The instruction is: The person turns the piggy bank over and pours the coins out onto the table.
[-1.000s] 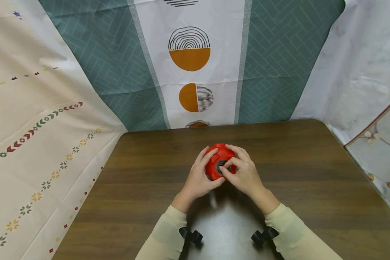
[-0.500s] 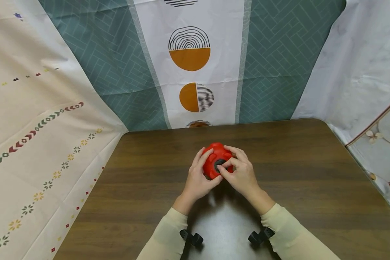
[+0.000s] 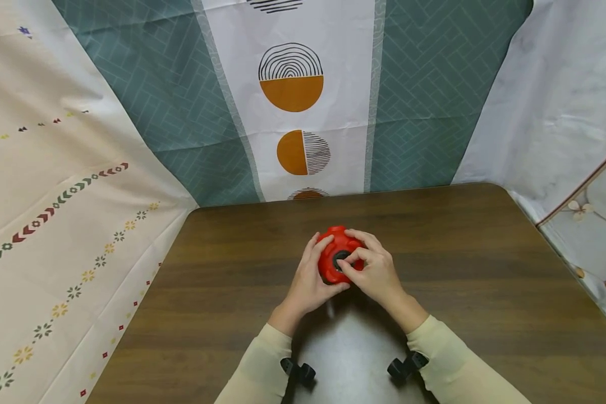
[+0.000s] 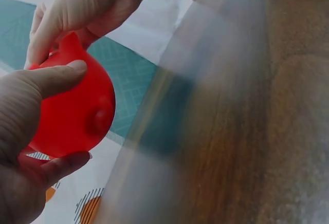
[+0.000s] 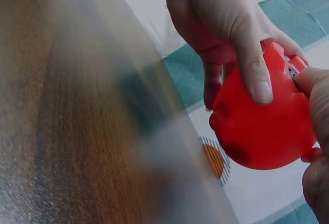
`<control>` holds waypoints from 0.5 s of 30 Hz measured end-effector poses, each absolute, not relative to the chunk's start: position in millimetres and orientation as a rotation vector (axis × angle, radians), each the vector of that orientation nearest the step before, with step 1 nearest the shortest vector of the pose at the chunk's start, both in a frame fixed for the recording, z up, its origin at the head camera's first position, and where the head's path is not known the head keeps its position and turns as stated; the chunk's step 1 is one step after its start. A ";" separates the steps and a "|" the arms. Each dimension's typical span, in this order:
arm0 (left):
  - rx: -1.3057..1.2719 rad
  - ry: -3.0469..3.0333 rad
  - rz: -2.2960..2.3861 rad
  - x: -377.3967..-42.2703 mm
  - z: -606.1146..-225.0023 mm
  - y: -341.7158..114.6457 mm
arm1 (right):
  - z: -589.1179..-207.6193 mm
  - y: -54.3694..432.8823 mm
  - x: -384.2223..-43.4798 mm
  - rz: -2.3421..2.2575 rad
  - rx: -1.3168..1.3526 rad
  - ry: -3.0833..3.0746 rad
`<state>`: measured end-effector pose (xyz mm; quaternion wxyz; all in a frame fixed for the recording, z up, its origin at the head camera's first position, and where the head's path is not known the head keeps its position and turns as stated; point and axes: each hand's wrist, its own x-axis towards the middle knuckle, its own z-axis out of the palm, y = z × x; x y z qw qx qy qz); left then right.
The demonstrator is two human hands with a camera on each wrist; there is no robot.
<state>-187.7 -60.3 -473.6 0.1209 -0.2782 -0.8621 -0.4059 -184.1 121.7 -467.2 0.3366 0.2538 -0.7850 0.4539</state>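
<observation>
A red, rounded, knobbed ball-like object (image 3: 327, 262) is held over the table, with a dark round plug (image 3: 340, 255) in the face toward the head camera. My left hand (image 3: 309, 279) grips its left side, fingers over the top and thumb below. With thumb and index finger my right hand (image 3: 379, 274) pinches at the plug, while other fingers rest against the upper right of the ball. The left wrist view shows the smooth red side of the ball (image 4: 77, 113) with a small nub. In the right wrist view the plug (image 5: 293, 73) is mostly hidden by fingertips.
The brown wooden table (image 3: 232, 314) spreads beneath both hands, with a bright reflection in front. A green and white patterned cloth (image 3: 182, 101) hangs behind its far edge. Other cloths hang at left (image 3: 81, 224) and right (image 3: 550, 112). Small black devices (image 3: 298, 370) are strapped to the wrists.
The ball and both hands have shifted slightly left, then a little down in the head view. The grip of both hands looks the same throughout.
</observation>
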 end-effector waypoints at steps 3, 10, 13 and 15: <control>-0.814 -2.508 -1.165 -189.2 -473.5 -60.7 | -467.1 121.7 -184.7 1.184 0.678 -2.036; -0.801 -2.466 -1.141 -188.6 -474.1 -60.5 | -467.0 121.6 -184.9 1.194 0.692 -2.027; -0.793 -2.455 -1.118 -187.9 -474.4 -60.2 | -466.6 120.7 -184.1 1.202 0.683 -2.017; -0.792 -2.449 -1.113 -187.4 -474.2 -59.8 | -466.0 119.8 -183.4 1.205 0.674 -2.010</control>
